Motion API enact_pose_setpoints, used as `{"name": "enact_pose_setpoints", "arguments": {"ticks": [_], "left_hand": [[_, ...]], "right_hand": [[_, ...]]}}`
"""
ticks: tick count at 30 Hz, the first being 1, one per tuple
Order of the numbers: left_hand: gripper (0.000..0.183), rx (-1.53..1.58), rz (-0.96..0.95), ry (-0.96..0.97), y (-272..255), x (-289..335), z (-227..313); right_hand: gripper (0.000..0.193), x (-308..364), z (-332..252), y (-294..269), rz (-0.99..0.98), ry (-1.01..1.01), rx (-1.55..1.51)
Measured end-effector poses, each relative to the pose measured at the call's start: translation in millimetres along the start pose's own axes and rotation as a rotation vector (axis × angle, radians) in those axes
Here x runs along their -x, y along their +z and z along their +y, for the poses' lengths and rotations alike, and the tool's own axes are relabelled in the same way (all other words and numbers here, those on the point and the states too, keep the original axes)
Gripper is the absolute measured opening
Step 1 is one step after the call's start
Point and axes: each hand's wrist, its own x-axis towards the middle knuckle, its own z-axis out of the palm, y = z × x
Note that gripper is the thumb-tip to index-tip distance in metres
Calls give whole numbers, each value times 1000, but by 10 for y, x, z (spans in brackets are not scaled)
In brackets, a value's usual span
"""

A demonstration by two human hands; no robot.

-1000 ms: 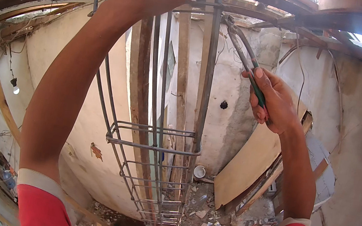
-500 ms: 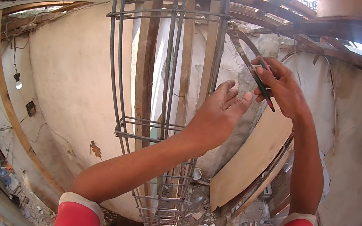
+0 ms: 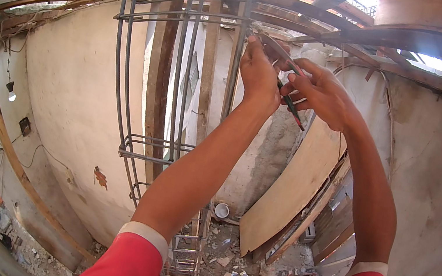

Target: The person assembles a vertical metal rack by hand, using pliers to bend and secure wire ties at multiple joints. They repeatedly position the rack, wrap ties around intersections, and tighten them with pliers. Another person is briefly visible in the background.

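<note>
A tall cage of steel rebar (image 3: 141, 157) with stirrups stands upright in front of me. My right hand (image 3: 325, 97) grips a pair of pincers (image 3: 292, 109) by the dark handles, which slant down to the right. The head of the tool points up toward the cage's right corner bar and is partly hidden by my left hand. Raised beside that bar, my left hand (image 3: 261, 77) has its fingers curled near the pincers' head. Whatever is between those fingers, perhaps nothing, I cannot make out.
Wooden posts (image 3: 162, 68) rise behind the cage. A curved plywood sheet (image 3: 282, 190) leans at the right, with a white bucket (image 3: 222, 210) on the rubble-strewn floor (image 3: 224, 251). Timber beams (image 3: 415, 45) cross overhead. A light bulb (image 3: 11, 95) hangs at the left.
My left hand has moved up to the cage's corner bar and its fingers have curled in. The right hand with the pincers appears further left, as the whole view has shifted slightly.
</note>
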Motion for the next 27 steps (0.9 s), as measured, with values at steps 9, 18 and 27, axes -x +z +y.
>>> {"name": "enact_pose_setpoints", "arguments": {"ticks": [9,18,27], "left_hand": [[40,-90,-11,99,-24,-10,-142],[38,-189,91,153,89,-73,-210],[53,-60,34,39,86,-42,-101]], "right_hand": [[36,-41,-2,5,87,2,261],[34,41,256,15,416,-337,769],[36,-25,565,-9,617,-500,1036]]}}
